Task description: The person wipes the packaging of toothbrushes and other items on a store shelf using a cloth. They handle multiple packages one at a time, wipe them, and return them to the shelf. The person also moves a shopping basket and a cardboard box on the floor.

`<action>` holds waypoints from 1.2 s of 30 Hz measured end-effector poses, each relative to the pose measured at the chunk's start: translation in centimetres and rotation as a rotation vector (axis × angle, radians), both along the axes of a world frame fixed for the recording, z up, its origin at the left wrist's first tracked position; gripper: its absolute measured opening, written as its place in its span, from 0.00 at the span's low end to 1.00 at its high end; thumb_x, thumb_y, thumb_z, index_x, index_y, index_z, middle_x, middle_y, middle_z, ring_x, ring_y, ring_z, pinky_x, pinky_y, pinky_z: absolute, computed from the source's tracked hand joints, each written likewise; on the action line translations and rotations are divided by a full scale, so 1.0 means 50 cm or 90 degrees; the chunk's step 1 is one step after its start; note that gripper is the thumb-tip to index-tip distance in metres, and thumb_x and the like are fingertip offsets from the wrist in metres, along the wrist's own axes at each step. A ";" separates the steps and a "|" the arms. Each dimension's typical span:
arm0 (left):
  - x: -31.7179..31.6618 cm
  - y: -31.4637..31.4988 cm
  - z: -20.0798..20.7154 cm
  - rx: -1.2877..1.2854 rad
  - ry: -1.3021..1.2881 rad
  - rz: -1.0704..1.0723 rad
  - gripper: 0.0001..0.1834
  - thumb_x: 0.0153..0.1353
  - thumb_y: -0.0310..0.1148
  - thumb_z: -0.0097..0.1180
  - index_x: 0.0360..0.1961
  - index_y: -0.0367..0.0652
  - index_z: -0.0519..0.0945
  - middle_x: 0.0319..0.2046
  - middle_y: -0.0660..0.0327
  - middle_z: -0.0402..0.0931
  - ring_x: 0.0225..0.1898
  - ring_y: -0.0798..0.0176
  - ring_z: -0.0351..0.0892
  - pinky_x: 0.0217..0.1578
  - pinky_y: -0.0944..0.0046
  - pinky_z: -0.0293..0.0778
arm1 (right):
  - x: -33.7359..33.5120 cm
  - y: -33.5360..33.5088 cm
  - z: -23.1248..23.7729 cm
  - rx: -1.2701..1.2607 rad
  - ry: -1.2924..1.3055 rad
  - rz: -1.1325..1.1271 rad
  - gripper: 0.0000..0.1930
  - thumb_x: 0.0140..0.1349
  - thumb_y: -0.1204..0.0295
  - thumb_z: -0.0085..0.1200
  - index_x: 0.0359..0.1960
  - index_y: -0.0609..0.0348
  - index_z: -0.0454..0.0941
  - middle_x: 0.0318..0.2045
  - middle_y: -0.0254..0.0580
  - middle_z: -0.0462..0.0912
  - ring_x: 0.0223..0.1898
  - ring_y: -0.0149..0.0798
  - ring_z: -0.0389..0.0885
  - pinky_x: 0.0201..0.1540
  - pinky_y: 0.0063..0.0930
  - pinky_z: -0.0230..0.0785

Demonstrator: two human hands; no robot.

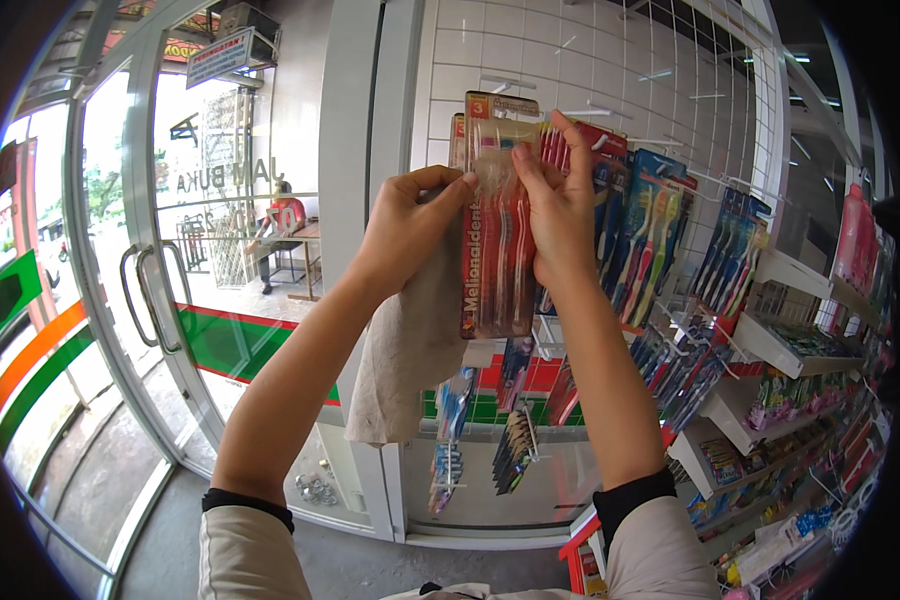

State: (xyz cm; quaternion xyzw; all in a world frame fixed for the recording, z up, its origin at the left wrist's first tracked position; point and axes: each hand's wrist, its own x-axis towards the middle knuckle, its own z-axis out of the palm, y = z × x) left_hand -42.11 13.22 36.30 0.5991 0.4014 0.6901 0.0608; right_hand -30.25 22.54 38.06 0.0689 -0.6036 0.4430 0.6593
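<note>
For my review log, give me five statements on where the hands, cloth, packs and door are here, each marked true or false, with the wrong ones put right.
1. The left hand and right hand are both at the red toothbrush pack. True.
2. The beige cloth hangs below the right hand. False: it hangs below the left hand.
3. Other toothbrush packs hang to the right of the right hand. True.
4. The glass door is on the right side of the picture. False: it is on the left.
5. The red toothbrush pack is lying flat on the floor. False: it is held up, roughly upright, between the hands.
</note>
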 end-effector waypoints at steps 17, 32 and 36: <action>-0.068 0.054 -0.047 0.018 0.016 0.236 0.18 0.61 0.41 0.59 0.37 0.33 0.83 0.25 0.55 0.81 0.29 0.68 0.77 0.35 0.65 0.74 | -0.104 0.089 -0.032 0.046 -0.083 -0.306 0.18 0.68 0.71 0.50 0.59 0.56 0.69 0.46 0.53 0.75 0.44 0.47 0.78 0.49 0.37 0.70; -0.093 -0.081 -0.072 0.278 -0.005 0.402 0.10 0.64 0.30 0.58 0.43 0.40 0.85 0.39 0.61 0.83 0.42 0.72 0.79 0.45 0.72 0.72 | -0.116 0.091 -0.055 0.196 0.034 -0.455 0.23 0.64 0.80 0.50 0.61 0.66 0.65 0.49 0.56 0.71 0.49 0.53 0.75 0.53 0.39 0.68; -0.081 -0.101 -0.099 0.250 -0.023 0.363 0.11 0.65 0.32 0.56 0.45 0.41 0.85 0.41 0.63 0.83 0.42 0.73 0.78 0.46 0.72 0.72 | -0.089 0.054 -0.091 0.221 0.007 -0.426 0.30 0.65 0.77 0.50 0.68 0.68 0.56 0.61 0.63 0.65 0.60 0.59 0.68 0.62 0.40 0.62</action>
